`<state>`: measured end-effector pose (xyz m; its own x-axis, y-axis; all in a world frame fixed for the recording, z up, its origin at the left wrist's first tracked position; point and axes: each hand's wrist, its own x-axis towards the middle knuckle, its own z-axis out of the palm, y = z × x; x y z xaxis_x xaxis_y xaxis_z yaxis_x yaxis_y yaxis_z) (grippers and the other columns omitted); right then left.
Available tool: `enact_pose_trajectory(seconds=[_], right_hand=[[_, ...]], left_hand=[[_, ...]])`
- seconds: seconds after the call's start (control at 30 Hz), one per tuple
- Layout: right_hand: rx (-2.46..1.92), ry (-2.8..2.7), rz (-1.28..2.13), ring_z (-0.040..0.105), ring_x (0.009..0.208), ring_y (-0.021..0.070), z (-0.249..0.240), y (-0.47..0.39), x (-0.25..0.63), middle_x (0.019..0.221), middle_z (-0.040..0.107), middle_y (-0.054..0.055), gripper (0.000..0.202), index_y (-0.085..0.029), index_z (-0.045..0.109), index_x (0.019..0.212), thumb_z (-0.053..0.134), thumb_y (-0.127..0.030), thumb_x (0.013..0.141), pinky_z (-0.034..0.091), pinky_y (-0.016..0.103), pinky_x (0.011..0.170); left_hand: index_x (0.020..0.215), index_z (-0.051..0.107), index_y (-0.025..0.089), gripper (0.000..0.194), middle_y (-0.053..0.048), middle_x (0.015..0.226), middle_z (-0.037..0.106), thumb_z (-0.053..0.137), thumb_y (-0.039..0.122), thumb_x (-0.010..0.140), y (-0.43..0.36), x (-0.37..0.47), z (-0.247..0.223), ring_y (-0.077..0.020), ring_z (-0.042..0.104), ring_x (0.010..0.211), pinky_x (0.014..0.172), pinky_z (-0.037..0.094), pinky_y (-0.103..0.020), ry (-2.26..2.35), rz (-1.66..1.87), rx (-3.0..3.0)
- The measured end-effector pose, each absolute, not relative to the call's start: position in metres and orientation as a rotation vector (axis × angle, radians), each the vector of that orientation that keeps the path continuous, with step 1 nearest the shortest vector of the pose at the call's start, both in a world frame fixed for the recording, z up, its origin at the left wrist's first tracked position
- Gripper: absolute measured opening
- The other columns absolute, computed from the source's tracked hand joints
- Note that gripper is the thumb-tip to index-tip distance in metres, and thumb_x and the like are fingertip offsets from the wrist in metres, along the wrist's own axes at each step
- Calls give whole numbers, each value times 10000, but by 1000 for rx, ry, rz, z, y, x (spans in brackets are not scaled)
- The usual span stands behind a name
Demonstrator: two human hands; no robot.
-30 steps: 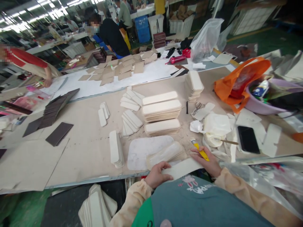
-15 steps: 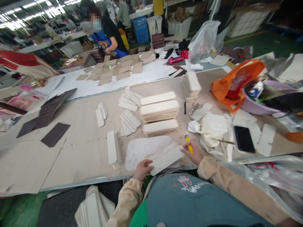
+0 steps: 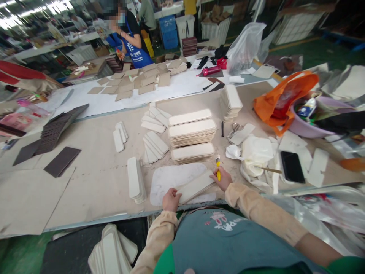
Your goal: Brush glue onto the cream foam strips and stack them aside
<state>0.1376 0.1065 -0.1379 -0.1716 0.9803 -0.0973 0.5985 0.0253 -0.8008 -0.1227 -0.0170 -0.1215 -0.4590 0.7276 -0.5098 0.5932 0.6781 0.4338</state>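
A long off-white strip (image 3: 195, 187) lies slanted over a pale rounded sheet (image 3: 163, 183) at the table's near edge. The fingers of my left hand (image 3: 170, 200) are closed on its lower left end. My right hand (image 3: 222, 179) pinches the upper right end and also holds a small yellow-handled brush (image 3: 218, 170), bristles pointing away from me. Just beyond are neat stacks of long rounded strips (image 3: 192, 152), and a taller stack (image 3: 136, 179) stands left of the sheet. Fanned strips (image 3: 155, 146) lie further back.
To the right are a white tub (image 3: 256, 152) with a stick across it, a phone (image 3: 292, 166), scissors (image 3: 236, 128) and a purple basin (image 3: 310, 127) with an orange bag. Dark panels (image 3: 62, 161) lie left. A person in a blue apron (image 3: 138, 53) stands across the table.
Both hands have brought the strip down flatter onto the pale sheet. My right hand, with the brush, has moved left. Across the table, the person has straightened and raised an arm.
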Motion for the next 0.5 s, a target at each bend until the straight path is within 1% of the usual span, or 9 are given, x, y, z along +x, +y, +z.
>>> enact_pose_trajectory(seconds=[0.13,0.27,0.4,0.5], right_hand=[[-1621,-1760,1033,609,651,207,-145,105,137,724,600,0,273,-247,408,774,586,-449,727,467,354,648],[-1692,-1731,979,605,656,210,-151,106,137,721,593,0,294,-252,394,757,602,-456,716,455,340,632],[-1713,-1748,931,597,662,197,-152,108,137,713,592,-3,280,-244,393,766,595,-436,732,442,321,644],[-1711,-1751,906,594,663,198,-155,110,136,721,597,11,267,-231,401,781,572,-434,746,441,321,642]], left_hand=[[930,580,202,221,10,765,640,608,324,748,-18,-124,-126,-142,597,734,644,389,-241,2198,220,1022],[952,572,207,230,9,761,641,598,334,762,-18,-124,-127,-145,601,742,655,392,-244,2192,194,1043],[1004,552,210,267,16,733,631,581,344,775,-18,-124,-129,-144,594,717,649,384,-246,2186,199,1058],[1007,554,207,259,16,718,625,565,341,786,-17,-124,-130,-143,588,709,635,374,-242,2164,190,1077]])
